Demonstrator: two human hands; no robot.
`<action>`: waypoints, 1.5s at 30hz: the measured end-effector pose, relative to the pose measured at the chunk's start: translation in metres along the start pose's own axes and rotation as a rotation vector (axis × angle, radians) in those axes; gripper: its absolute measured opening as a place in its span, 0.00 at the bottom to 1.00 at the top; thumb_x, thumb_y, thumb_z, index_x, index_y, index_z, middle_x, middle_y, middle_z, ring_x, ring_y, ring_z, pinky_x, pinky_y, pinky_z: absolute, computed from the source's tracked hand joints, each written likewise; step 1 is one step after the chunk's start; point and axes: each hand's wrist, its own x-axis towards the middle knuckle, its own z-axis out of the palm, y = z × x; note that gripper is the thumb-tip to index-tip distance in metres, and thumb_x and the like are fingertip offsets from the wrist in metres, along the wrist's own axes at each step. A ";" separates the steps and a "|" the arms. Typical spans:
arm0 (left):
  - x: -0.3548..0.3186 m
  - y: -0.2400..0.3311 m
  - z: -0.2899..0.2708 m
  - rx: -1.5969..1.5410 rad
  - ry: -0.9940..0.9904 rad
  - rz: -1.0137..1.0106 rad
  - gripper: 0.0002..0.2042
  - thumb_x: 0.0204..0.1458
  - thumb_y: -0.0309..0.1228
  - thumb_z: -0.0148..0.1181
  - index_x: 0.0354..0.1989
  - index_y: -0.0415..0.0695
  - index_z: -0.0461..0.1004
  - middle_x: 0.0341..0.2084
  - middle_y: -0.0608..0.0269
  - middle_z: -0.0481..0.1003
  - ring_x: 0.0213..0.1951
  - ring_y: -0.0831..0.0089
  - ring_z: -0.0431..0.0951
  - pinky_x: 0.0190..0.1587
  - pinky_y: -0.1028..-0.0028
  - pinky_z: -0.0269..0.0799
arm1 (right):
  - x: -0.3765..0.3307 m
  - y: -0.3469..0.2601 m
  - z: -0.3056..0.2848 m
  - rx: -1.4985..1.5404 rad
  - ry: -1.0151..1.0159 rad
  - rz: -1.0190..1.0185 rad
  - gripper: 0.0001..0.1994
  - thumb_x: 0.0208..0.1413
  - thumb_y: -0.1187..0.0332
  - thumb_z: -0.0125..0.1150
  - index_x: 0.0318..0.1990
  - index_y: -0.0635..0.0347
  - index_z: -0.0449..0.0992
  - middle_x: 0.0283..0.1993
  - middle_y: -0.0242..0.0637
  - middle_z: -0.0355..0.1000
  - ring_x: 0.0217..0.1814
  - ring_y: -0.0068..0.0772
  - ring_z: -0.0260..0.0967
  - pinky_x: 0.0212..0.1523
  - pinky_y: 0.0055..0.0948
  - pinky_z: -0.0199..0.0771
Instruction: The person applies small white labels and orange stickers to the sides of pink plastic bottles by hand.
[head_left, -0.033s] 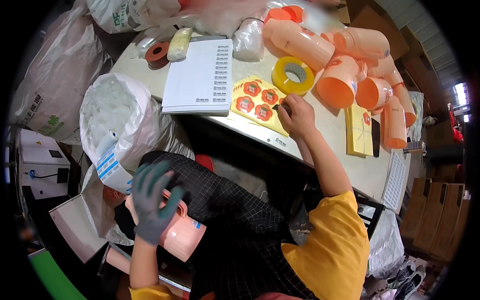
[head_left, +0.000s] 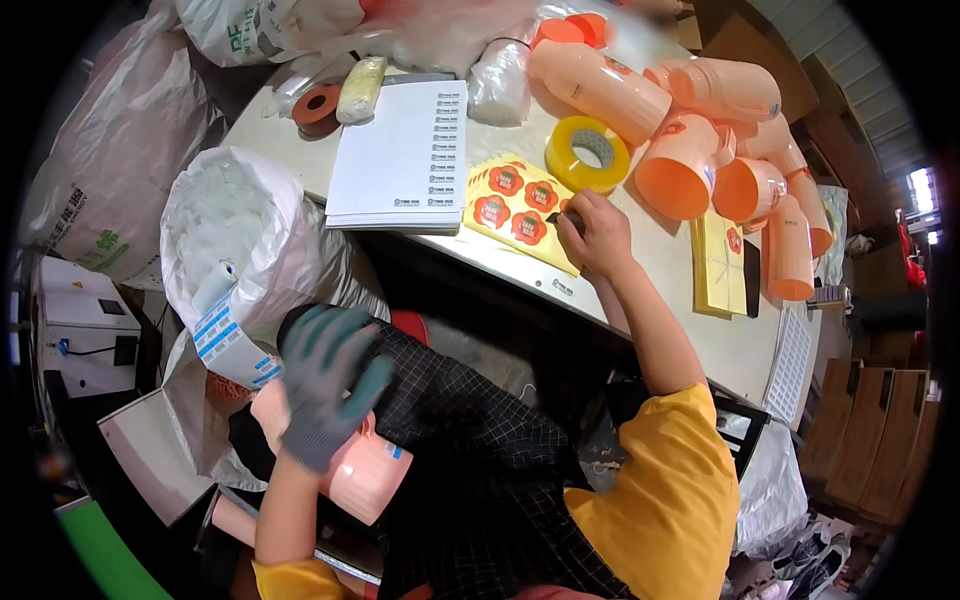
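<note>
- Head view, against the earlier frame: the left hand [head_left: 325,385] in its grey-green knit glove lay curled over the top of the pink plastic cup [head_left: 350,465] on the lap; now its fingers are lifted and spread, slightly blurred, with the palm over the cup's upper side. Whether it touches the cup cannot be told.
- The right hand [head_left: 592,232] is bare and sits at the same spot as before, at the right edge of the yellow sticker sheet [head_left: 518,208]. Its fingers are drawn together, fingertips pinching at the sheet's edge.
- The pink cup has not shifted: it lies on its side on the dark checked fabric of the lap, smooth and glossy, with a small blue-and-white label on its wall.
- The sticker sheet lies flat on the pale surface [head_left: 655,265], carrying round red flower-shaped stickers in rows.
- Just beyond the right hand stands a roll of yellow translucent tape [head_left: 587,153], a thick ring lying flat.
- A stack of white paper sheets [head_left: 400,160] lies left of the stickers, touching them.
- Orange-pink plastic cups [head_left: 690,140], tapered and nested, lie tumbled across the far right of the surface.
- A white woven sack [head_left: 235,235] full of pale pieces stands left of the lap.
</note>
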 end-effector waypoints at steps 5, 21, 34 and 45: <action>0.121 -0.005 0.148 0.057 -0.013 0.112 0.18 0.57 0.41 0.65 0.51 0.45 0.80 0.58 0.59 0.77 0.64 0.55 0.71 0.71 0.47 0.58 | 0.011 -0.009 0.007 0.015 -0.025 0.108 0.08 0.58 0.63 0.67 0.37 0.57 0.78 0.39 0.38 0.74 0.41 0.47 0.76 0.39 0.43 0.78; 0.153 -0.006 0.203 0.203 -0.121 -0.068 0.18 0.54 0.51 0.67 0.47 0.56 0.83 0.51 0.69 0.77 0.60 0.63 0.70 0.73 0.42 0.48 | 0.024 -0.023 0.019 -0.079 -0.031 0.144 0.08 0.59 0.64 0.67 0.35 0.57 0.77 0.37 0.37 0.74 0.39 0.45 0.77 0.38 0.43 0.77; 0.155 0.002 0.192 0.219 -0.233 -0.087 0.27 0.45 0.58 0.73 0.50 0.56 0.82 0.54 0.68 0.75 0.62 0.63 0.70 0.75 0.41 0.47 | 0.024 -0.021 0.017 -0.052 -0.089 0.170 0.19 0.51 0.55 0.79 0.33 0.58 0.76 0.34 0.35 0.73 0.36 0.41 0.76 0.36 0.38 0.76; 0.147 -0.007 0.181 0.379 -0.301 0.102 0.26 0.55 0.42 0.66 0.63 0.53 0.75 0.64 0.58 0.72 0.71 0.58 0.66 0.77 0.40 0.44 | 0.023 -0.109 -0.052 0.672 -0.250 0.202 0.17 0.49 0.70 0.82 0.30 0.59 0.71 0.31 0.24 0.66 0.36 0.18 0.61 0.38 0.24 0.63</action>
